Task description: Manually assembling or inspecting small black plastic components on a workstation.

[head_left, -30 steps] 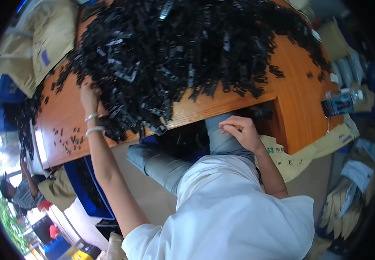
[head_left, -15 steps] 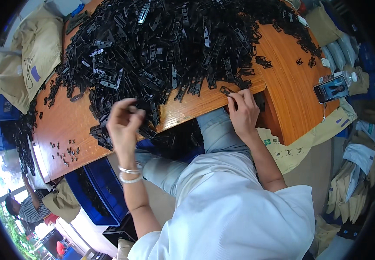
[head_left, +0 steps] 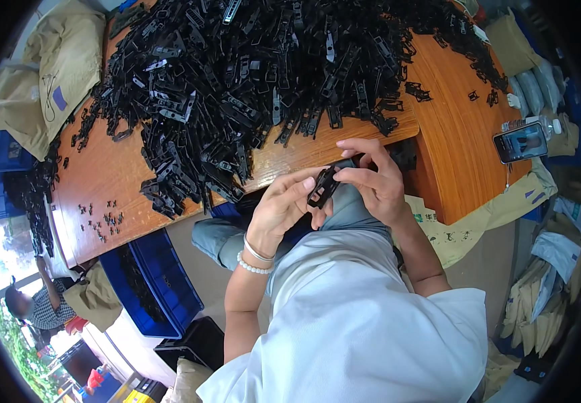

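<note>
In front of my lap, above the table's near edge, a black plastic frame-like part [head_left: 321,190] is gripped by my left hand [head_left: 278,205], thumb on top and fingers beneath. My right hand [head_left: 381,183] pinches the upper end of the same part with thumb and a finger, its other fingers raised and curved. Whether it is one part or two pieces joined cannot be made out. Beyond both hands a large heap of similar black plastic parts [head_left: 236,87] covers much of the wooden table [head_left: 455,141].
Several tiny dark pieces [head_left: 106,221] lie at the table's left. A phone [head_left: 520,143] leans by a clear bottle at the right edge. Blue crates [head_left: 163,285] stand below left. Tan sacks [head_left: 69,74] rest at far left; another person [head_left: 32,302] is beyond.
My left hand has come right from the heap's edge and meets my right hand. The right hand has lifted a black part off the table edge and drawn it closer.
</note>
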A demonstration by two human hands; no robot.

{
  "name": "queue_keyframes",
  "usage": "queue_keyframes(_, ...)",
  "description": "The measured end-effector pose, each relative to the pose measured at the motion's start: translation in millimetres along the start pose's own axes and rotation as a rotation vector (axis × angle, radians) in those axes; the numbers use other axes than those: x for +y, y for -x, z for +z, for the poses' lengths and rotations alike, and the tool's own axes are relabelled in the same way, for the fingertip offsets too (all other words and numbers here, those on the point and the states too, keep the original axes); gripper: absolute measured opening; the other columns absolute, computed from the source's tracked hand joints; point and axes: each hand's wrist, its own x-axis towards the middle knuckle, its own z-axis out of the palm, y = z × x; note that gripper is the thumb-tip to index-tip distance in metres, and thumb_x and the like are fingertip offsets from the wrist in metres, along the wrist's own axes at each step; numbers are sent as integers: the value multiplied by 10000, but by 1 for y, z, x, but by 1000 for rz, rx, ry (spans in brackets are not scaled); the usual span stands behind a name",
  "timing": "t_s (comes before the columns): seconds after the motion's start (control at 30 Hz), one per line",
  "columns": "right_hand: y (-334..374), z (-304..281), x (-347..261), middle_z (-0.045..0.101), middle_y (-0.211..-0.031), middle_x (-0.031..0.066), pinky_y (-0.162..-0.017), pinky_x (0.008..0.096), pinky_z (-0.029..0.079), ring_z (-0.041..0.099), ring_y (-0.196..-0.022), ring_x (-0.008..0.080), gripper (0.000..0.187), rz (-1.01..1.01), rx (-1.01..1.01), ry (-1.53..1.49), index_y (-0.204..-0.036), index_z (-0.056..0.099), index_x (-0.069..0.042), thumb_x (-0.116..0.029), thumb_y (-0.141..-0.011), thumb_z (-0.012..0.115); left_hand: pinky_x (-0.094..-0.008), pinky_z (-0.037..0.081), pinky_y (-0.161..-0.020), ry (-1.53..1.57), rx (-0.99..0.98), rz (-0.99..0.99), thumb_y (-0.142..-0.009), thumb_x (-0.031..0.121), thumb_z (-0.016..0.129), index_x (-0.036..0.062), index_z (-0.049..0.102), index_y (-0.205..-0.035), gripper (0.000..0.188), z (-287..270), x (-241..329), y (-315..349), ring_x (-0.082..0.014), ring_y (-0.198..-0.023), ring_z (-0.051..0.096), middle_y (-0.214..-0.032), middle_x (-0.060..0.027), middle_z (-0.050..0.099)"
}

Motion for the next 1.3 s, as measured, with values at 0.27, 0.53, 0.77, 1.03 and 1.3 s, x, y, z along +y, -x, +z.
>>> queue_keyframes(0.27, -5, -2, 0, 543, -1079, 133, -652, 296, 453, 552, -871, 246, 113, -170, -133, 238, -818, 621, -37, -2, -720, 577, -284, 507, -539, 20, 29, -26, -916, 156, 434, -84, 413, -1163, 346, 5, 0, -2, -222, -561, 592, -782, -204, 590)
queue_keyframes(0.53, 8, -1, -15, 556, -1004, 138, -688, 321, 462, 564, -838, 257, 148, 105, 32, 118, -850, 583, 52, -26, -732, 626, -275, 496, -570, -508, 272, 81, -860, 145, 546, -32, 526, -942, 195, 4, 6, -29, -194, -669, 581, -852, -96, 561)
queue_keyframes(0.77, 22, 2, 6, 567, -987, 112, -644, 208, 461, 554, -745, 115, 139, 543, 314, -285, -906, 586, 102, -11, -830, 558, -352, 438, -569, -2068, 743, 809, -699, 15, 606, 15, 548, -796, 113, -20, 40, -80, -278, -761, 494, -809, -116, 469)
queue_keyframes(1.03, 16, 11, 21, 563, -882, 63, -581, 181, 416, 504, -657, 73, 120, 624, 320, -564, -897, 601, 73, -7, -813, 571, -269, 460, -525, -1403, 751, 678, -794, 25, 578, -15, 518, -842, 87, 0, 24, -43, -215, -610, 572, -734, -103, 549)
queue_keyframes(1.3, 6, 17, 16, 568, -849, 47, -579, 176, 427, 528, -671, 64, 113, 520, 246, -321, -883, 603, 74, -3, -801, 592, -204, 459, -481, -447, 424, 120, -893, 160, 497, -58, 576, -861, 234, 6, 24, -29, -112, -544, 558, -638, -81, 576)
